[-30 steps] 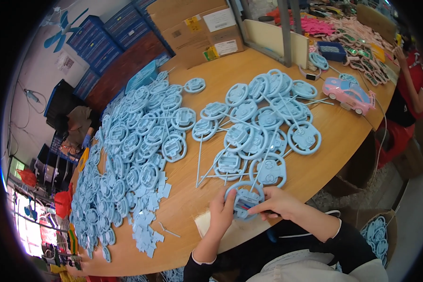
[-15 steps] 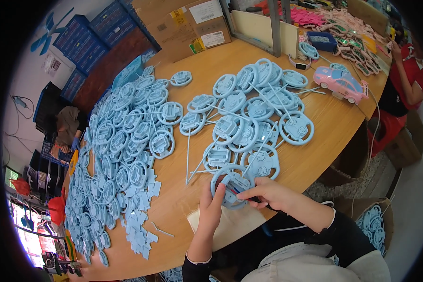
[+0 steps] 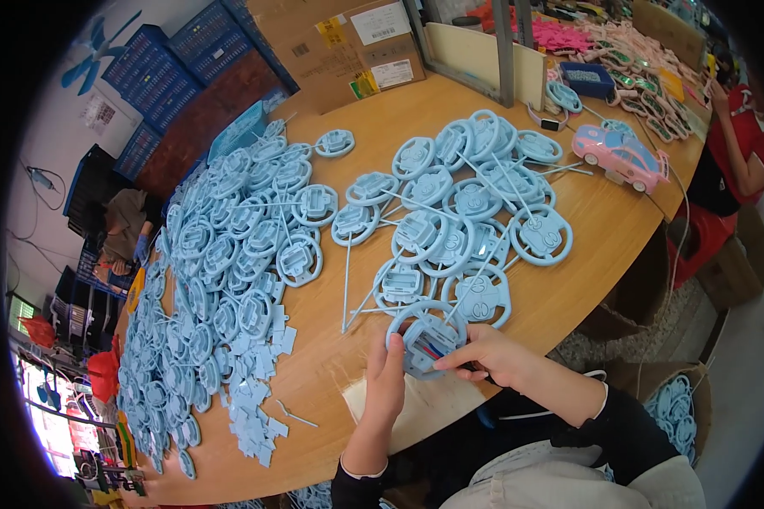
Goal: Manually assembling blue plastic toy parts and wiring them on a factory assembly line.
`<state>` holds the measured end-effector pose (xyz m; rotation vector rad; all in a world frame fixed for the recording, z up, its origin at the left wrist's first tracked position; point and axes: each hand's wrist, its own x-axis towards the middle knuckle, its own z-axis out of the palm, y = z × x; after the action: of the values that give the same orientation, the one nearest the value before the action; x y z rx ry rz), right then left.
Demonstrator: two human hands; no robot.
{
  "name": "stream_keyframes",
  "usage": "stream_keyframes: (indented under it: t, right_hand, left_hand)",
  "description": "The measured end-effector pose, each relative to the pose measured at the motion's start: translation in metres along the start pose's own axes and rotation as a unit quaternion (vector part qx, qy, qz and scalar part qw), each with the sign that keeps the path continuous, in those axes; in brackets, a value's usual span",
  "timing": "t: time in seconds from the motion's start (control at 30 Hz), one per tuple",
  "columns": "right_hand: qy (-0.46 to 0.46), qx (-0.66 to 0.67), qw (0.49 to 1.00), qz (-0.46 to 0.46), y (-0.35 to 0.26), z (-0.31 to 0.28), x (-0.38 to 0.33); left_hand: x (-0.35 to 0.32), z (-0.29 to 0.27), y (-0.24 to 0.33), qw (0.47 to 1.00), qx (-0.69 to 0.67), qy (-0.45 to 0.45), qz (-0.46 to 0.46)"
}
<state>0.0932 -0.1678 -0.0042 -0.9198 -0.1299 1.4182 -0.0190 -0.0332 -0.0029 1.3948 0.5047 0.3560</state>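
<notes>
A light-blue toy steering wheel (image 3: pixel 426 327) is tilted up near the table's front edge, its back with an open compartment facing me. My left hand (image 3: pixel 386 373) is closed on the wheel's left rim, thumb on top. My right hand (image 3: pixel 484 356) is pinched at the lower right of the compartment, where thin red and blue strips, perhaps wires, show. Something dark shows below its fingers, too small to name. Just beyond lie more blue wheels, one face up (image 3: pixel 481 297) and one back up (image 3: pixel 401 284), touching or close to the held one.
A large heap of blue wheels (image 3: pixel 229 220) spreads over the left, with flat blue covers (image 3: pixel 259 407) at its near end. A pink toy car (image 3: pixel 620 157) stands at the right edge. Cardboard boxes (image 3: pixel 339 55) sit at the back. A person in red (image 3: pixel 751 144) sits at far right.
The view has shifted slightly, so everything sits a little further right. The wheel stays in my left hand; my right fingers have moved slightly at the compartment.
</notes>
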Motion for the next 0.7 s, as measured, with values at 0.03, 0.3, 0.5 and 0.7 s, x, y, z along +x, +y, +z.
stream_keyframes:
  t: [0.03, 0.3, 0.5, 0.7]
  right_hand:
    - [-0.003, 0.006, 1.000, -0.007, 0.002, -0.001, 0.001]
    - [0.032, 0.005, 0.999, 0.003, 0.007, -0.003, 0.002]
    - [0.060, 0.012, 0.997, -0.040, 0.015, -0.002, 0.008]
    - [0.031, 0.035, 0.998, -0.048, 0.024, -0.005, 0.014]
  left_hand:
    - [-0.001, 0.001, 0.000, 1.000, -0.009, 0.010, -0.009]
    - [-0.002, 0.000, -0.009, 0.999, -0.033, -0.001, -0.025]
    - [-0.003, 0.004, -0.008, 0.997, -0.080, -0.001, -0.007]
    - [-0.001, 0.007, -0.007, 0.997, -0.046, 0.062, 0.019]
